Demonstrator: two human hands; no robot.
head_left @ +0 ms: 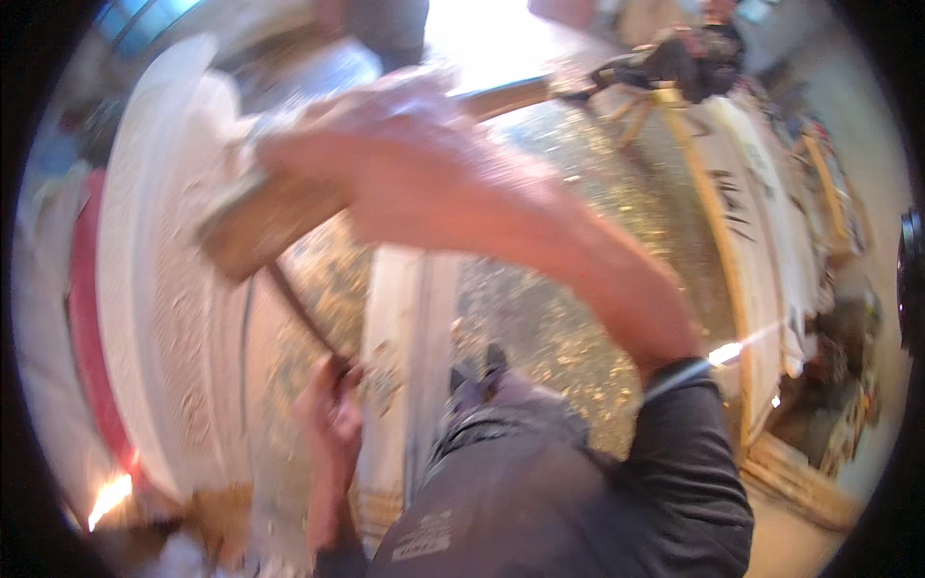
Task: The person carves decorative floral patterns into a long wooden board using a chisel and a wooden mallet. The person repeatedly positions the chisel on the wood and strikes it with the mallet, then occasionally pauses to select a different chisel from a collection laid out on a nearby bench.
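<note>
My right hand [376,144] reaches across from the right, its fingers wrapped round a blocky piece of wood [265,226]. Both the hand and the wooden block are smeared by motion. Below it, my left hand [332,414] is closed round a thin dark rod-like tool [306,313]. That tool slants up to the left, and its upper end meets the underside of the block in the picture; whether they touch I cannot tell. Beside my left hand runs a pale wooden beam [390,308] with chips on it.
Large pale carved boards [164,260] stand on the left, with a red strip [89,318] beyond them. Wood shavings litter the floor [540,328]. Marked planks [727,202] line the right side. My feet [477,371] are beside the beam.
</note>
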